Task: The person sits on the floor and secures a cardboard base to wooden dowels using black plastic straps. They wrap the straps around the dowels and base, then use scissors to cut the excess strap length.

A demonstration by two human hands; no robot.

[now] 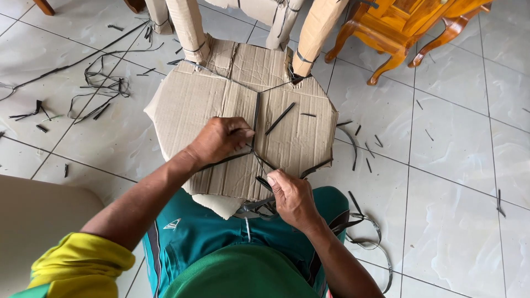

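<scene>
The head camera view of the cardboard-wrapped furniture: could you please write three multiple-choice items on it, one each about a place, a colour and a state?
1. Where does the bare wooden furniture leg stand?
A. upper right, on the tiled floor
B. on the person's lap
C. lower left

2. What colour are the shorts?
A. red
B. teal
C. white

3. How is the left hand placed?
A. raised clear of everything
B. flat on the floor
C. pressed on the cardboard panel, over a black strap

Answers: 1 A, the orange-brown leg sits top right on tiles. 2 B, teal cloth covers the thighs. 3 C, it rests on the panel at the strap, while the right hand pinches a strap end at the near edge.
</scene>
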